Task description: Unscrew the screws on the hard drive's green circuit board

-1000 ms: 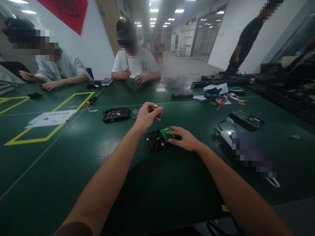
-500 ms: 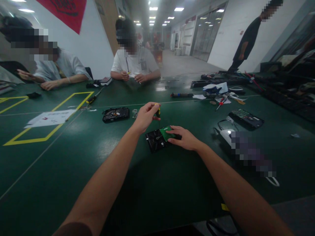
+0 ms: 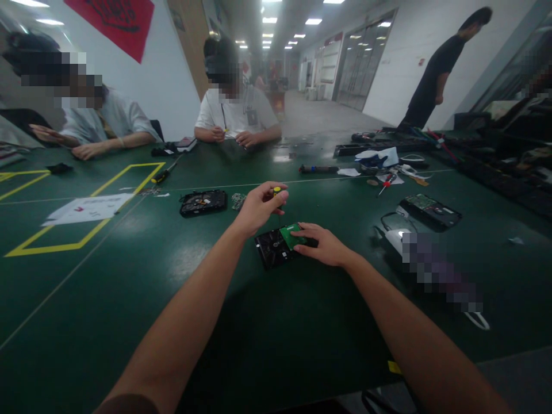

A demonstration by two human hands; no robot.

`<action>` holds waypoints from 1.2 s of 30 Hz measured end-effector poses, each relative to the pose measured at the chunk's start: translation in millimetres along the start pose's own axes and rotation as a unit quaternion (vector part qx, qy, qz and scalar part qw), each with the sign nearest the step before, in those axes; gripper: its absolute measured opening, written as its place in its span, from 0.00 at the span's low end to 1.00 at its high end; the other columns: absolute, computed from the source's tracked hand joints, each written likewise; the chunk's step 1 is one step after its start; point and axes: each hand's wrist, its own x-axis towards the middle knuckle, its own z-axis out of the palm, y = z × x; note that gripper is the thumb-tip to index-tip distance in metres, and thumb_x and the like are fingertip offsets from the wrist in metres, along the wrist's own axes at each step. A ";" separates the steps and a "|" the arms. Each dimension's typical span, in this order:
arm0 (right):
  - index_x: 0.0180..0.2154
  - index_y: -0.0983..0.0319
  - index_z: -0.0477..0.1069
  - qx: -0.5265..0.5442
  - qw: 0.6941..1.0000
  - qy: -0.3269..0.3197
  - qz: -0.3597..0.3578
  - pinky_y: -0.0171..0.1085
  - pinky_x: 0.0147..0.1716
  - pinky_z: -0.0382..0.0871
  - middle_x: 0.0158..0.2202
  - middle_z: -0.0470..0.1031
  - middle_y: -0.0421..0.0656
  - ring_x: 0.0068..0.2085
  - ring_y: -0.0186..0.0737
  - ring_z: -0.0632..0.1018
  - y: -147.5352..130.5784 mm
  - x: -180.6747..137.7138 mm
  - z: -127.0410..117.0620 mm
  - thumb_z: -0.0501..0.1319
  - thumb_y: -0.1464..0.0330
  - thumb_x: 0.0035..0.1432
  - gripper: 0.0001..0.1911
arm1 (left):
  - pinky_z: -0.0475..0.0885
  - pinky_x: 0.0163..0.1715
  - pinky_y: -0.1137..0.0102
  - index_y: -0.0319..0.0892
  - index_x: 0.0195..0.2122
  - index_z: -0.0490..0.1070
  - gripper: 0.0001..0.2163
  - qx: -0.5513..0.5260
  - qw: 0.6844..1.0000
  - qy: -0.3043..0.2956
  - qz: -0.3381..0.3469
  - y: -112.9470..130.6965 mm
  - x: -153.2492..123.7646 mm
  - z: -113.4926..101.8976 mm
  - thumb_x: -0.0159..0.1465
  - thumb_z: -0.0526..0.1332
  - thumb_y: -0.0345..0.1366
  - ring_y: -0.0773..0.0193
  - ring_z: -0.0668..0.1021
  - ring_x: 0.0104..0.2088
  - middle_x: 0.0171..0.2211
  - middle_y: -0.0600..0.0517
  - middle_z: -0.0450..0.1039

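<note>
One black drive (image 3: 271, 249) with a green board (image 3: 290, 233) lies in from the near edge of the counter (image 3: 276, 328); I see the left hand (image 3: 261, 208) gripping a yellow-topped screwdriver (image 3: 277, 191) upright over it, the right hand (image 3: 322, 244) resting, fingers outstretched, on the board, a second drive (image 3: 202, 203) beyond

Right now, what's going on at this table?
A person's left hand holds a small screwdriver upright over a black hard drive. The right hand's fingers rest on its green board. Whether the tip touches is too small to tell. Another drive lies to the left, a third drive to the right.
</note>
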 end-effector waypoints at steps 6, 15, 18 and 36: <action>0.61 0.50 0.75 0.005 1.000 0.001 -0.004 0.60 0.68 0.57 0.69 0.66 0.48 0.70 0.56 0.66 -1.0 -0.1 -0.3 0.66 0.50 0.63 0.27 | 0.81 0.30 0.71 0.42 0.42 0.78 0.17 -0.017 1.000 0.002 -0.019 1.9 0.0 -0.4 0.67 0.65 0.53 0.63 0.78 0.38 0.39 0.48 0.74; 0.61 0.49 0.75 0.007 1.000 0.009 -0.006 0.60 0.68 0.58 0.69 0.66 0.46 0.70 0.56 0.66 2.1 0.3 2.0 0.66 0.50 0.63 0.27 | 0.76 0.24 0.74 0.42 0.42 0.80 0.16 0.021 1.000 0.000 -0.017 7.7 -0.5 -3.4 0.64 0.69 0.50 0.65 0.78 0.32 0.35 0.49 0.77; 0.61 0.49 0.75 -0.005 1.000 0.006 -0.009 0.59 0.68 0.58 0.70 0.66 0.46 0.70 0.55 0.66 2.5 0.5 1.8 0.66 0.50 0.64 0.27 | 0.77 0.24 0.73 0.42 0.46 0.78 0.14 -0.014 0.999 -0.015 -0.032 10.5 -1.0 -3.1 0.66 0.67 0.46 0.62 0.80 0.36 0.37 0.47 0.79; 0.61 0.49 0.75 -0.008 1.000 0.007 -0.007 0.60 0.68 0.58 0.70 0.66 0.47 0.70 0.55 0.66 3.6 -0.2 2.4 0.65 0.50 0.64 0.27 | 0.74 0.23 0.75 0.43 0.40 0.68 0.16 -0.001 1.000 -0.010 0.012 6.3 -2.4 1.0 0.61 0.73 0.43 0.62 0.81 0.34 0.33 0.50 0.76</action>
